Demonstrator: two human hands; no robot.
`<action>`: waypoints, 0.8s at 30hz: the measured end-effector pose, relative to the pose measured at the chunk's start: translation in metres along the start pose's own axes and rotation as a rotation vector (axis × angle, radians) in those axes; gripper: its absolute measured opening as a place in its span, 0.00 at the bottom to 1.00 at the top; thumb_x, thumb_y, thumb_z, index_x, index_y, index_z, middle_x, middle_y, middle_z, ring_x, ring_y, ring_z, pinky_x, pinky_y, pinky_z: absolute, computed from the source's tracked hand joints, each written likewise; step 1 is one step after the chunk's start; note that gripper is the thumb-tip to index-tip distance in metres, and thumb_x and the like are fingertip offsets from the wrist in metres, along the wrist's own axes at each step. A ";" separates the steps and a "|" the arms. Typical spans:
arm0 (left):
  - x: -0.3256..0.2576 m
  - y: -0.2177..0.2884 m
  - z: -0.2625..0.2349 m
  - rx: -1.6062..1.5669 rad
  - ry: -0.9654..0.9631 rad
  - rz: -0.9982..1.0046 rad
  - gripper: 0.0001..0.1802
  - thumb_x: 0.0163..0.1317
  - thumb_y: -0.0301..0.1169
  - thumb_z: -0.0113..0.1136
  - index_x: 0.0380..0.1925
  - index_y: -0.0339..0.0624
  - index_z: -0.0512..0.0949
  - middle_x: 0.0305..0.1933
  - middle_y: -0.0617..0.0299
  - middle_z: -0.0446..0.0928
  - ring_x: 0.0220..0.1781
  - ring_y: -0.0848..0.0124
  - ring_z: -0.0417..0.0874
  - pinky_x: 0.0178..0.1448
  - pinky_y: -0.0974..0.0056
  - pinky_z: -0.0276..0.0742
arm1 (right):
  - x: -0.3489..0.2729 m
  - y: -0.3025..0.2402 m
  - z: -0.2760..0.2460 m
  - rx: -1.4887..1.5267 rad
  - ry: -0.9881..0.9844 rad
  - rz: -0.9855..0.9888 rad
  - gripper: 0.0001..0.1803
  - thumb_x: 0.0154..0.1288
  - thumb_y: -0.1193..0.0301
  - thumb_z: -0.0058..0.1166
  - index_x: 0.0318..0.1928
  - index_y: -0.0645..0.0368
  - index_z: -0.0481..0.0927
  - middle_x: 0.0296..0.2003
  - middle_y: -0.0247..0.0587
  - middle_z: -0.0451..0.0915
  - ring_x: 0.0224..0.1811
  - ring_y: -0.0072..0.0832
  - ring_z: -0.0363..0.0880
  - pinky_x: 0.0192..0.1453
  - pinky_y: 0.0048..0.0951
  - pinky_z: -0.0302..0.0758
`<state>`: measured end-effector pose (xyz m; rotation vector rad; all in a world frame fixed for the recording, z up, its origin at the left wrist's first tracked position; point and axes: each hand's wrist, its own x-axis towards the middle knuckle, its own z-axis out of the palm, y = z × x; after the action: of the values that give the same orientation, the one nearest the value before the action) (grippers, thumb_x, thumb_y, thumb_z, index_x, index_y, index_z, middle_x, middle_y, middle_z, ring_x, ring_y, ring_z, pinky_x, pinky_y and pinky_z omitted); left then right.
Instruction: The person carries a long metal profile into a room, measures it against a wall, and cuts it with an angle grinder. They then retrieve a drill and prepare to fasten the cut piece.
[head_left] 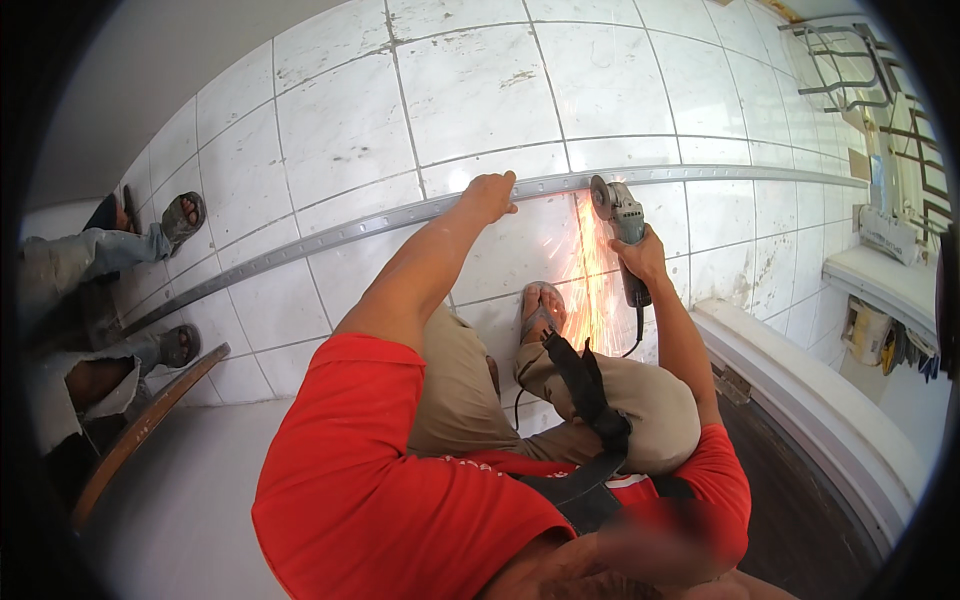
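A long, thin metal channel [405, 213] with slots along it runs across the tiled floor from lower left to upper right. My left hand [488, 196] is closed on it, fingers over its far edge. In my right hand [643, 254] is an angle grinder [628, 218], gripped by its body. Its disc [600, 197] meets the channel's near edge, right of my left hand. A bright spray of orange sparks [590, 280] streams from there toward me, close beside my sandalled foot [541, 310]. The grinder's black cord [640, 325] hangs from its rear end.
Another person's sandalled feet [182, 222] stand at the left, near the channel's end. A curved wooden edge [150, 420] lies below them. At the right are a raised white ledge [810, 395], a metal rack [840, 70] and a shelf [875, 280] with a bucket [868, 333] underneath.
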<state>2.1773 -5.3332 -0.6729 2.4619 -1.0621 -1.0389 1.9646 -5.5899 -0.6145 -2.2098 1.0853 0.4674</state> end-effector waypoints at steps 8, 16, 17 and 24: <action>0.000 0.001 -0.003 0.002 -0.004 -0.002 0.25 0.56 0.41 0.69 0.44 0.34 0.71 0.41 0.45 0.81 0.50 0.50 0.82 0.53 0.53 0.78 | 0.001 -0.003 0.001 0.033 0.022 -0.020 0.35 0.46 0.56 0.69 0.50 0.69 0.75 0.41 0.57 0.83 0.45 0.46 0.83 0.51 0.38 0.77; 0.004 0.000 -0.001 0.018 -0.005 0.004 0.26 0.56 0.42 0.69 0.45 0.35 0.71 0.43 0.46 0.81 0.50 0.51 0.82 0.53 0.53 0.78 | 0.006 0.006 0.006 0.042 0.028 -0.036 0.35 0.45 0.55 0.69 0.48 0.69 0.76 0.41 0.58 0.83 0.45 0.46 0.83 0.50 0.38 0.78; 0.004 0.000 -0.001 0.019 -0.021 -0.008 0.26 0.56 0.42 0.69 0.45 0.35 0.71 0.43 0.46 0.81 0.50 0.51 0.82 0.53 0.53 0.78 | 0.005 0.004 0.005 0.023 0.025 -0.033 0.35 0.45 0.55 0.69 0.48 0.69 0.76 0.41 0.58 0.83 0.45 0.46 0.83 0.50 0.38 0.78; 0.006 -0.002 0.000 0.023 -0.036 -0.002 0.29 0.57 0.45 0.68 0.47 0.35 0.69 0.43 0.45 0.80 0.50 0.50 0.82 0.53 0.52 0.78 | 0.006 0.006 0.006 0.029 0.020 -0.016 0.36 0.44 0.55 0.68 0.49 0.69 0.76 0.42 0.59 0.83 0.46 0.47 0.83 0.51 0.39 0.78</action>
<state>2.1813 -5.3362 -0.6771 2.4717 -1.0883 -1.0815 1.9632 -5.5922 -0.6240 -2.2007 1.0773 0.4201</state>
